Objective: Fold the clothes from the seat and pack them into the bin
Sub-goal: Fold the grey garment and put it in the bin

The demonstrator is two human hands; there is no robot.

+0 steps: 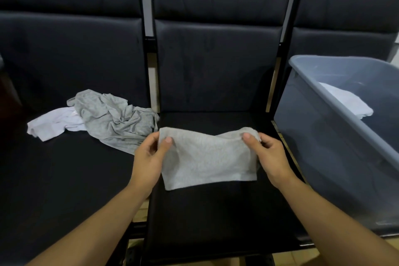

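Cloth (207, 157) held over middle seat (216, 211), long axis left-right, between hands. Left hand (149, 157) pinches left top corner, right hand (269, 157) pinches right. Bin (323, 140) lies right, nearer right hand. Unfolded pile (112, 119) on left seat.

The bin (336, 136) runs off the right edge, the white garment (51, 125) lies partly under the crumpled grey garment (112, 119), and both forearms leave the bottom edge.

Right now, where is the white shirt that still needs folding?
In the head view, the white shirt lies crumpled on the left seat, partly under the grey garment.
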